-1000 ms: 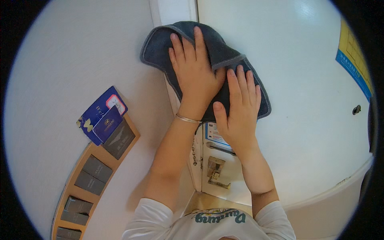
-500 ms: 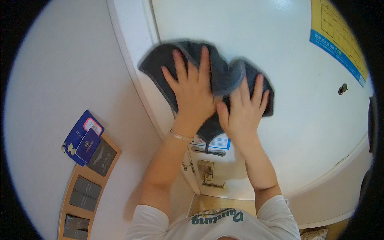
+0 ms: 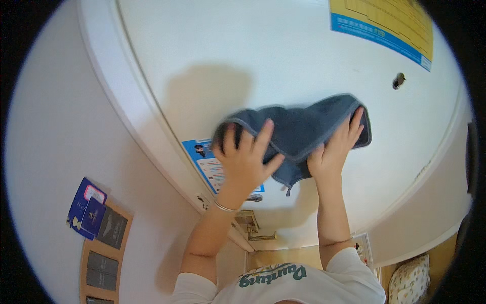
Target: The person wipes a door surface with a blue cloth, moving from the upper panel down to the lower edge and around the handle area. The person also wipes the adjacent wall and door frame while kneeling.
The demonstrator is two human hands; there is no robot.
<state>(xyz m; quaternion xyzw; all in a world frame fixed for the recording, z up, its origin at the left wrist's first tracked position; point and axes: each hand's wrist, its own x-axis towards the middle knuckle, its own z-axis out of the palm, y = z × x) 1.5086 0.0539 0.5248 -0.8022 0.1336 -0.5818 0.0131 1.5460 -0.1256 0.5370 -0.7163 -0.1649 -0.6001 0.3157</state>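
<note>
A dark grey cloth (image 3: 298, 126) with a lighter stitched edge spans both my hands in front of the white door (image 3: 283, 61). My left hand (image 3: 245, 164), a thin bracelet on its wrist, holds the cloth's left end with fingers spread over it. At the right end my right hand (image 3: 334, 152) grips the cloth, fingers reaching along the folded edge. The middle sags in a fold between them, and a small loop hangs from its lower corner. Behind my left hand, a blue and white notice (image 3: 202, 157) on the door is partly covered.
A yellow and blue poster (image 3: 385, 28) is on the upper door, near a peephole (image 3: 399, 81). Below are a brass door handle (image 3: 260, 235) and the door frame (image 3: 126, 66). On the left wall hangs a wooden panel (image 3: 124, 215) with dark switches and blue cards (image 3: 88, 213).
Both hands have moved down with the cloth, and the right hand has shifted rightward, spreading the hands apart. The cloth's fold has changed, and the view has shifted so the poster sits further left.
</note>
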